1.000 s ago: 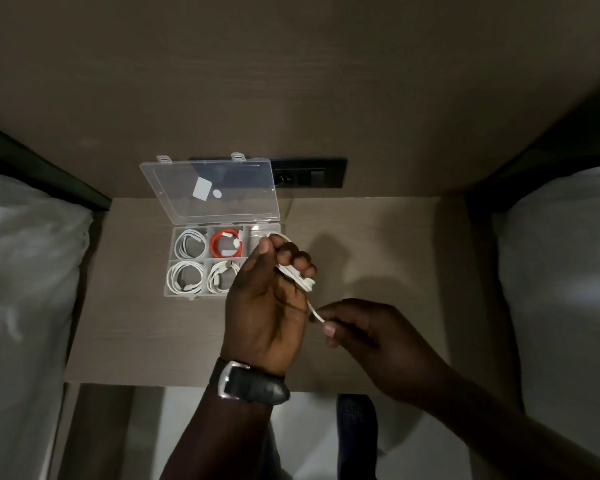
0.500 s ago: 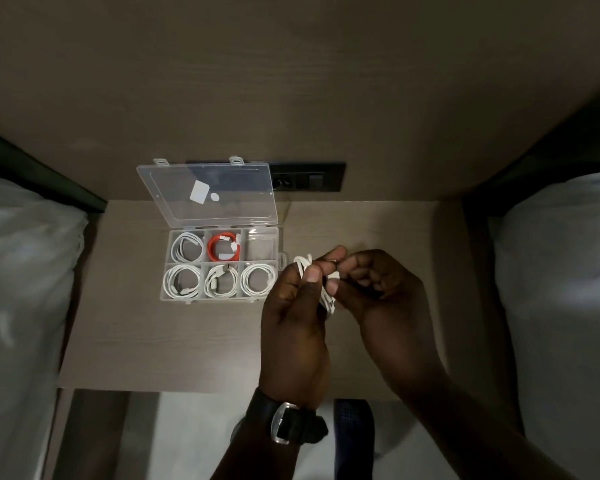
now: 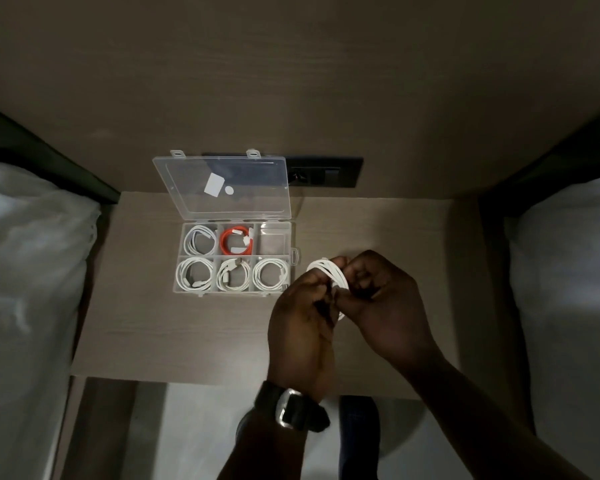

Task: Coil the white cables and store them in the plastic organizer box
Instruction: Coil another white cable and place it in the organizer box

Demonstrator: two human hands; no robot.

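Head view: a bedside table (image 3: pixel 187 334) is seen with the clear organizer box (image 3: pixel 293 261) left open on it, one back corner slot kept free, likely for the coiled white cable (image 3: pixel 328 271), which is pinched tight by the left hand (image 3: pixel 300 327) and right hand (image 3: pixel 385 306) so no loops slip.

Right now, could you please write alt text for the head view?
Two hands, left hand and right hand, hold a coiled white cable above a light wooden table, beside an open clear plastic organizer box with one empty compartment.
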